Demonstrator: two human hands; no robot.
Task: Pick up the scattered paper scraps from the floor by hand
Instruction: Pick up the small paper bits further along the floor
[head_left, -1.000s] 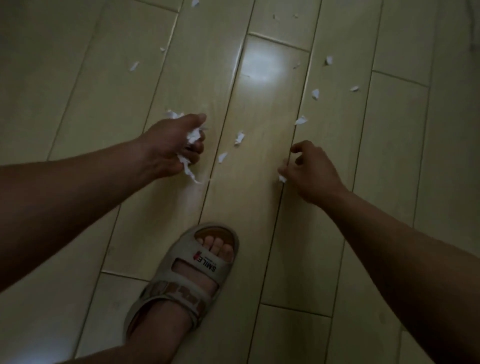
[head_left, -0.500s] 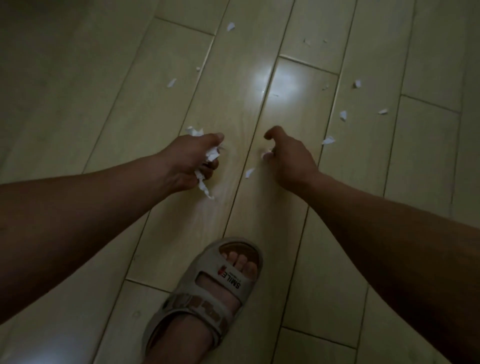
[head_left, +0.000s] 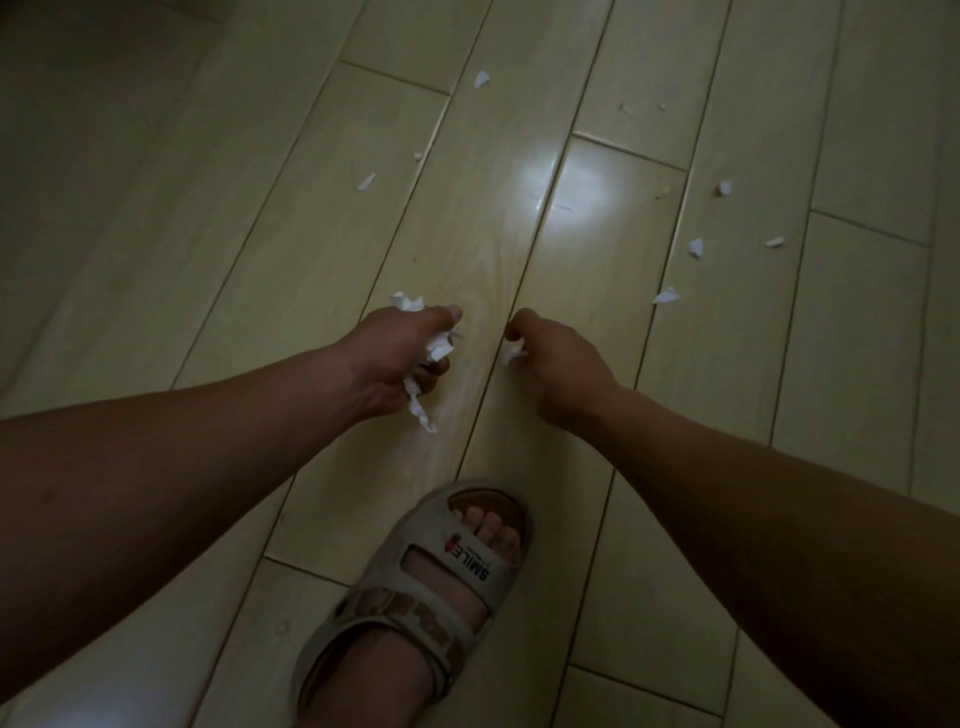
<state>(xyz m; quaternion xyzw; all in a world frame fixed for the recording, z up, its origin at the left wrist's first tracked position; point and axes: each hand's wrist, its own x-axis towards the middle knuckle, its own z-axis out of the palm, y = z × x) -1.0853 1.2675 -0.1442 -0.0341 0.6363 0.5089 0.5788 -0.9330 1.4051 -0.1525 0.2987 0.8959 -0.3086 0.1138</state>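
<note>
Pale glossy wood-plank floor (head_left: 675, 467), dim light.

Far left: small white torn paper scrap (head_left: 367, 181); another beyond it (head_left: 481, 79).

Left hand (head_left: 402, 353): fingers curled tight around a crumpled white wad of gathered paper scraps (head_left: 439, 347), one strip dangling below the fist.

Right hand (head_left: 553, 358): thumb and forefinger pinched on a single small white scrap (head_left: 513, 353), just beside the left.

Below, centre: beige strapped sandal (head_left: 441, 582).

Right: four loose white scraps (head_left: 666, 296), well apart.

Risk: the overfull left fist may shed its dangling strip when opened for the handover.
</note>
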